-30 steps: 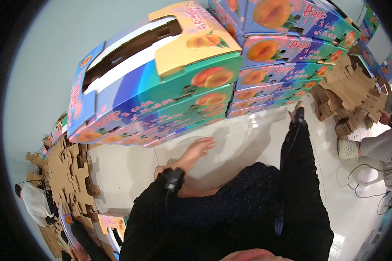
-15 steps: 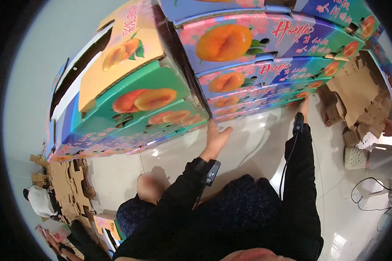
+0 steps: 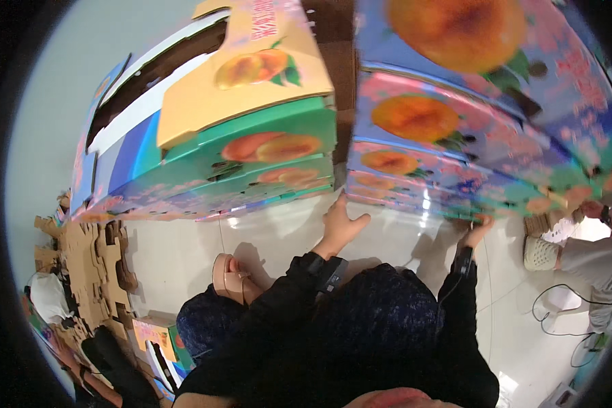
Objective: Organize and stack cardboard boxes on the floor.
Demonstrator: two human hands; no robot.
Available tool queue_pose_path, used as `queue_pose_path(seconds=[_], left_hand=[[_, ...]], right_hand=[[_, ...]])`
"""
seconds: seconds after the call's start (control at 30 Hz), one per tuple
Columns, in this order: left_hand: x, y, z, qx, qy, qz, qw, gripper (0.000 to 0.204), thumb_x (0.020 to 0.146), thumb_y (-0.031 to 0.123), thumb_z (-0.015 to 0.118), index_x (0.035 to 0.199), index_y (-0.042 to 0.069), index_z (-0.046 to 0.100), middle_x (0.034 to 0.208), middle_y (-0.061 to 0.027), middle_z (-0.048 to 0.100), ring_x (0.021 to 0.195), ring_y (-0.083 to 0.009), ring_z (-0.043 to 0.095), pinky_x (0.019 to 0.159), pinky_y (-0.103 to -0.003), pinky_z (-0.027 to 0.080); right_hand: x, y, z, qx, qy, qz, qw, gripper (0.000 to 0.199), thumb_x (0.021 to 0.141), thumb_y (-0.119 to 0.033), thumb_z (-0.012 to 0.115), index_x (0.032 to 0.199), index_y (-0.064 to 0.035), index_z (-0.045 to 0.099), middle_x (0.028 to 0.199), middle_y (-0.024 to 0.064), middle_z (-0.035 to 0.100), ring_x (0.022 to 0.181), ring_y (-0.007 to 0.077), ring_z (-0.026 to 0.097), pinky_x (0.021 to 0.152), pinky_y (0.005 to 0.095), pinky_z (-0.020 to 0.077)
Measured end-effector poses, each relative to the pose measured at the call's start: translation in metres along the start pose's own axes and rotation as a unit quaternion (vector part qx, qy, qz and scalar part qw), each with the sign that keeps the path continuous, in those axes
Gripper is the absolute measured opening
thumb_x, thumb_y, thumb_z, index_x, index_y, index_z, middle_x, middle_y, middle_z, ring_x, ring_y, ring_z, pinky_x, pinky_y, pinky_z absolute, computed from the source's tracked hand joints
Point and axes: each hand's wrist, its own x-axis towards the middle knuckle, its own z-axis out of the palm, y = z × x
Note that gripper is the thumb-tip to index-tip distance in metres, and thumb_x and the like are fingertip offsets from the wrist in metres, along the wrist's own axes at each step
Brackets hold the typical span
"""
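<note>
Carton stack [image 3: 472, 115] gripped low
It is held at the base by left hand [image 3: 341, 228], thumb outspread, and right hand [image 3: 477, 235].

Against the earlier frames, the right-hand stack of boxes [image 3: 415, 153] has shifted: its right end is swung nearer the person, and the gap to the left-hand stack [image 3: 272, 126], closed one second earlier, is now wide. The left hand [image 3: 340, 228], previously in mid-air, is at the stack's lower left corner, thumb spread. The right hand [image 3: 475, 234] has its fingers at the lower edge. The cardboard heap [image 3: 537, 224] is now mostly hidden behind the stack.
</note>
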Motion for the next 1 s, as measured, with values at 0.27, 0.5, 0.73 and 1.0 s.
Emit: queue_pose_path(seconds=[0.27, 0.5, 0.73, 1.0], left_hand=[[0.0, 0.014, 0.022, 0.01, -0.135, 0.018, 0.991, 0.095, 0.065, 0.033, 0.068, 0.139, -0.007, 0.024, 0.126, -0.0271, 0.049, 0.115, -0.0386, 0.051, 0.098, -0.039, 0.039], [0.044, 0.022, 0.123, -0.552, -0.309, -0.06, 0.772, 0.075, 0.072, 0.022, 0.065, 0.134, -0.004, 0.032, 0.111, -0.0128, 0.059, 0.111, -0.0232, 0.054, 0.091, -0.034, 0.043], [0.023, 0.057, 0.151, -0.351, -0.33, 0.1, 0.871, 0.059, 0.08, 0.005, 0.06, 0.133, -0.004, 0.038, 0.128, -0.0153, 0.051, 0.116, -0.0206, 0.049, 0.095, -0.03, 0.04], [-0.005, -0.023, -0.01, -0.284, -0.446, 0.104, 0.842, 0.046, 0.085, 0.007, 0.054, 0.13, -0.003, 0.046, 0.124, -0.0109, 0.057, 0.113, -0.0171, 0.052, 0.089, -0.029, 0.045]], right_hand=[[-0.112, -0.031, -0.11, 0.106, 0.086, 0.086, 0.987, 0.02, 0.079, -0.037, 0.049, 0.085, -0.0177, 0.049, 0.093, 0.0012, 0.049, 0.087, 0.0172, 0.046, 0.068, 0.0334, 0.0399], [-0.158, -0.047, -0.144, -0.02, 0.207, 0.097, 0.973, 0.059, 0.085, -0.065, 0.022, 0.118, -0.025, 0.049, 0.124, 0.0011, 0.047, 0.11, 0.0273, 0.04, 0.09, 0.0486, 0.0309], [-0.154, -0.045, -0.144, 0.055, 0.095, 0.215, 0.97, 0.072, 0.085, -0.07, 0.022, 0.138, -0.0216, 0.029, 0.135, 0.0075, 0.038, 0.112, 0.0309, 0.045, 0.09, 0.0472, 0.0389], [-0.149, -0.023, -0.162, -0.101, -0.145, -0.034, 0.984, 0.037, 0.091, -0.02, 0.041, 0.125, -0.0065, 0.043, 0.125, 0.0132, 0.048, 0.101, 0.0246, 0.052, 0.083, 0.0358, 0.0456]])
